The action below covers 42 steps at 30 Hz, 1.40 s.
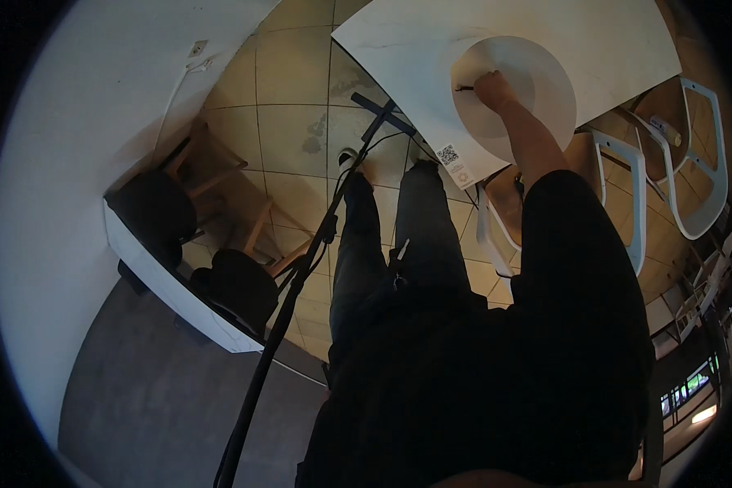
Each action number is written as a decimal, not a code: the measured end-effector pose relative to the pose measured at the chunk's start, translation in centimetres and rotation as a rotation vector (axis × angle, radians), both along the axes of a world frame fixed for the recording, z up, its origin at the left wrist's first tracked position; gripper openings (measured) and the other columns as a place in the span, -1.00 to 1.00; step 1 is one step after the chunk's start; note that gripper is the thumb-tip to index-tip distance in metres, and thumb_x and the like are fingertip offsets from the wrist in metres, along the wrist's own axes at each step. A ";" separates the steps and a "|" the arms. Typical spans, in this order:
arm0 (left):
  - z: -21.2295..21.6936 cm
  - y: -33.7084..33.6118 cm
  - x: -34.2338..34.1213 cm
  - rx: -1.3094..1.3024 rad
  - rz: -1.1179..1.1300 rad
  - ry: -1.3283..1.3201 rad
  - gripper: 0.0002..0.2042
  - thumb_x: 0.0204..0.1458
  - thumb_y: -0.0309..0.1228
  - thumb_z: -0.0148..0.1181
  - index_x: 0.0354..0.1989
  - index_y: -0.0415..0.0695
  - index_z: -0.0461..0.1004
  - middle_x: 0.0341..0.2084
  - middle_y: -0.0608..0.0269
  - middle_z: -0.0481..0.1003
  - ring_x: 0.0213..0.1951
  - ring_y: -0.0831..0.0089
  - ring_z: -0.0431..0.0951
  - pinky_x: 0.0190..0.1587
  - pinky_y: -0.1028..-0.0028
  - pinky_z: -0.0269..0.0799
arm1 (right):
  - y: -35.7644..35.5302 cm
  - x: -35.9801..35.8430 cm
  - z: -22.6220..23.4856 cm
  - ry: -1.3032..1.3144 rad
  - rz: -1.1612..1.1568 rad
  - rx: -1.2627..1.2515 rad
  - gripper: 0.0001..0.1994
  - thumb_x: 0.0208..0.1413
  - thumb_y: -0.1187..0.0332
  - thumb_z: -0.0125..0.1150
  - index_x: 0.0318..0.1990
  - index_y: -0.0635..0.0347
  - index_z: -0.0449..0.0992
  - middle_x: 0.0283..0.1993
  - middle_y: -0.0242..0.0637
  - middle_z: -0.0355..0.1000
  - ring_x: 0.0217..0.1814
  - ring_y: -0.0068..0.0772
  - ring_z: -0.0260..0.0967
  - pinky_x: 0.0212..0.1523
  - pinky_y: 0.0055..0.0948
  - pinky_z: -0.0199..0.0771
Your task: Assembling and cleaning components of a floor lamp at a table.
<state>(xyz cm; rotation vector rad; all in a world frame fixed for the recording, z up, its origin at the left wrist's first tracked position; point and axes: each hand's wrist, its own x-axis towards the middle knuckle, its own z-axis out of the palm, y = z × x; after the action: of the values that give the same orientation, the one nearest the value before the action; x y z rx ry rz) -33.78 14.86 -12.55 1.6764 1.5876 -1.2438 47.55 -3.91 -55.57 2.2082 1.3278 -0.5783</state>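
My right hand [494, 89] is closed in a fist over a large round pale disc with a wide rim [555, 89]. From the fist's left side sticks out a thin dark tool [464, 88]; its kind is too small to make out. The disc appears on the white marbled table [415, 49], close to the near edge. My right arm reaches up across that edge in a dark sleeve. My left hand is not in view.
A black pole stand [301, 272] with crossed feet and cables slants along my left side. White-framed chairs [699, 220] stand to the right. Dark-seated chairs [236, 289] and another marble-edged table [207, 313] are at left, near a pale wall [81, 122]. Tiled floor [289, 69] lies between.
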 end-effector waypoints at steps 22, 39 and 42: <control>-5.3 4.9 38.3 -0.321 -0.132 -0.484 -0.56 0.35 -0.18 -0.12 0.26 -0.22 0.31 0.09 0.01 0.46 0.15 0.34 0.44 0.16 0.33 0.31 | -8.9 -5.8 32.7 1.701 -0.881 0.959 -0.84 0.25 0.42 0.12 -0.13 0.35 0.46 -0.26 -0.27 0.57 -0.21 -0.55 0.53 -0.16 -0.56 0.52; -1.2 -5.3 51.2 -0.467 -0.176 -0.960 -0.59 0.40 -0.31 -0.28 0.15 -0.37 0.38 0.12 -0.01 0.44 0.16 0.31 0.42 0.24 0.35 0.27 | -9.6 -19.7 23.5 1.459 -1.244 1.377 -0.82 0.26 0.39 0.13 -0.06 0.22 0.54 -0.14 -0.33 0.56 -0.08 -0.49 0.50 0.01 -0.43 0.49; 0.1 -4.9 50.7 -0.442 -0.031 -1.020 -0.57 0.41 -0.24 -0.28 0.13 -0.37 0.37 0.04 0.00 0.49 0.10 0.33 0.47 0.20 0.36 0.31 | -14.1 -17.9 15.2 0.741 -1.986 1.796 -0.78 0.20 0.37 0.13 -0.05 0.23 0.53 -0.15 -0.24 0.54 -0.09 -0.48 0.51 -0.09 -0.47 0.52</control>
<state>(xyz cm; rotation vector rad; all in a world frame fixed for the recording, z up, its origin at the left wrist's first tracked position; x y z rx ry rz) 16.92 9.93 -12.41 1.6107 0.6140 -0.4974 29.69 -17.98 -40.33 -1.2921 0.6160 0.2522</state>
